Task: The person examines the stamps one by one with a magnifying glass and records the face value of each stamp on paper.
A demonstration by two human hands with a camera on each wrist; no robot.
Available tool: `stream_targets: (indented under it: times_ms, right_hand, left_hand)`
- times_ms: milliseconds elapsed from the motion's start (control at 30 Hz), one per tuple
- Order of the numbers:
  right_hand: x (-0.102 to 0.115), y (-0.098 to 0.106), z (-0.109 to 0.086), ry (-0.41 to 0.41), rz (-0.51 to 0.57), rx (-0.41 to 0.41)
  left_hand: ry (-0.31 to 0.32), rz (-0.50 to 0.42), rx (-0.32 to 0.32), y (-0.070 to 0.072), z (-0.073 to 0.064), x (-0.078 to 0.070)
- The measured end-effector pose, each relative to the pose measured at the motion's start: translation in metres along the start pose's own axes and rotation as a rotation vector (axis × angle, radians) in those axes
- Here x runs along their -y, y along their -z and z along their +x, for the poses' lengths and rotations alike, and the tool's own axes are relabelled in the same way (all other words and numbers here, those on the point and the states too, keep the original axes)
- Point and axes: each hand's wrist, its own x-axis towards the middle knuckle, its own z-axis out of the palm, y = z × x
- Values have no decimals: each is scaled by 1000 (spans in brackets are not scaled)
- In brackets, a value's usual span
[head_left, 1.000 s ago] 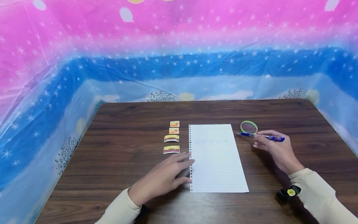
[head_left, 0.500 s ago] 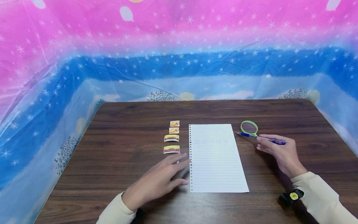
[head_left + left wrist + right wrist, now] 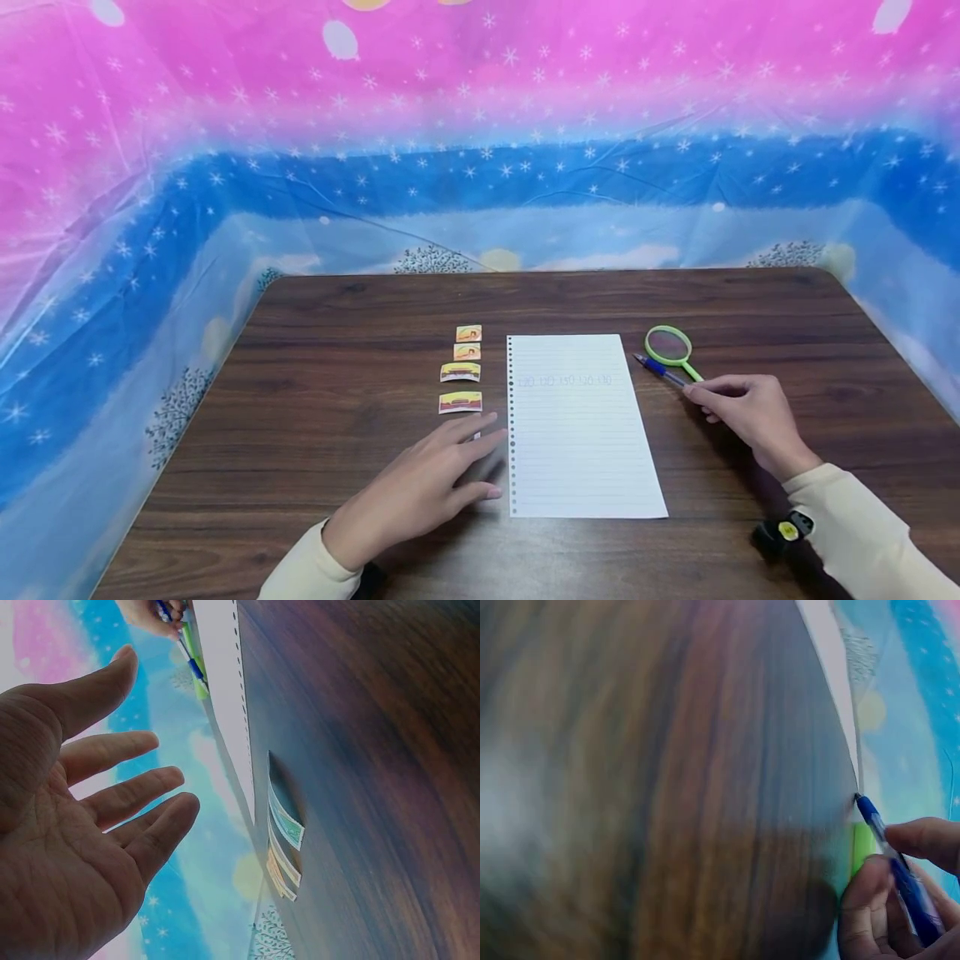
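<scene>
My right hand (image 3: 753,417) pinches a blue pen (image 3: 907,881) between thumb and fingers, its tip pointing to the sheet's right edge. Just behind the pen lies a green-rimmed magnifying glass (image 3: 667,342), its handle running toward my right fingers. A lined, hole-punched sheet of paper (image 3: 577,450) bears a faint row of handwritten numbers. My left hand (image 3: 423,479) hovers beside the sheet's left edge, fingers spread and holding nothing, as the left wrist view (image 3: 82,802) confirms.
Left of the sheet, small printed paper pieces stand in a column: two orange ones (image 3: 468,334) and two yellow-and-red ones (image 3: 461,402). Another scrap (image 3: 476,435) is partly hidden by my left fingers. A patterned cloth (image 3: 480,175) hangs behind the brown table (image 3: 315,375).
My left hand has drawn slightly left, off the sheet's edge. The right hand has shifted down and right, and the pen now slants more, its rear end lower.
</scene>
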Motion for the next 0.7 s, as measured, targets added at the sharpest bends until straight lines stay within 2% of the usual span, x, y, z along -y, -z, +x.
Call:
stream_targets:
  times_ms: [133,233,500,700]
  right_hand:
    - [6,-2,0,44,-189,14]
    - [11,-5,0,87,-269,34]
    - [21,-13,-3,127,-344,123]
    - [25,-19,-4,139,-349,154]
  left_hand:
    - [7,2,-2,0,-1,0]
    - [16,9,-8,0,-3,0]
    - [18,49,-74,-1,-9,-1]
    - [25,33,-91,0,-13,-1]
